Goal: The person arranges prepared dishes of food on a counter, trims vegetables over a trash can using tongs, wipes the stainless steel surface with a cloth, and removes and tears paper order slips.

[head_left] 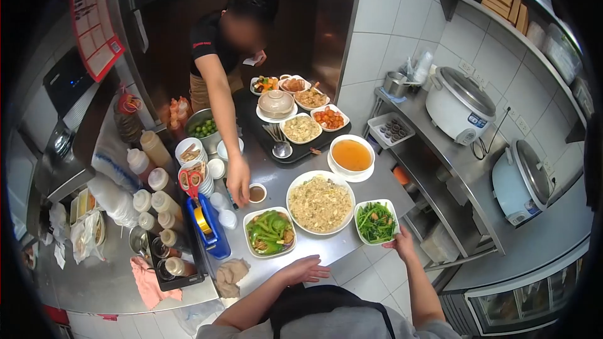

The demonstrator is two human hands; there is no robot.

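My right hand (402,245) grips the rim of a square white dish of leafy greens (375,221) at the steel table's right front edge. Palm up and fingers apart, my left hand (304,270) holds nothing just in front of the table edge. Between the two hands and farther back sits a large round plate of fried rice (320,204). To its left is a square dish of green peppers (270,232). Behind the rice stands a bowl of orange soup (352,154) on a white saucer. A small cup of brown sauce (257,193) is near the co-worker's hand.
Across the table a person (217,56) reaches over it. A black tray (276,150) holds several dishes and a lidded pot. Sauce bottles (157,179), a blue tape dispenser (210,232) and a cloth (232,276) are at left. Rice cookers (460,103) stand at right.
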